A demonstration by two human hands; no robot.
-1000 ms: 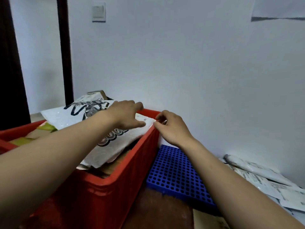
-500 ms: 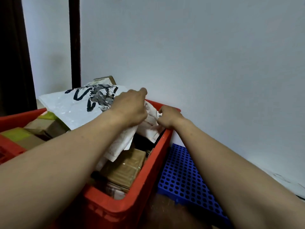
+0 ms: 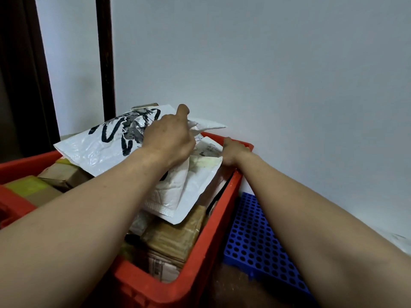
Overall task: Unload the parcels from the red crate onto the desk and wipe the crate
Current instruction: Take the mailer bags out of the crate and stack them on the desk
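left hand (image 3: pixel 170 141) grips white mailer (image 3: pixel 106 143) | red crate (image 3: pixel 219 210) | white wall (image 3: pixel 266 63)

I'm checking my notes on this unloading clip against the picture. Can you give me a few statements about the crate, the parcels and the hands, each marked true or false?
1. The red crate is empty. False: it holds brown taped parcels and white mailers.
2. The left hand grips the white mailer with black print. True.
3. The right hand rests flat on the blue perforated panel. False: it is at the crate's far corner, on a second white mailer.
4. The blue perforated panel lies outside the crate, on its right side. True.
5. The printed mailer lies under the brown parcels. False: it sits on top of the pile.
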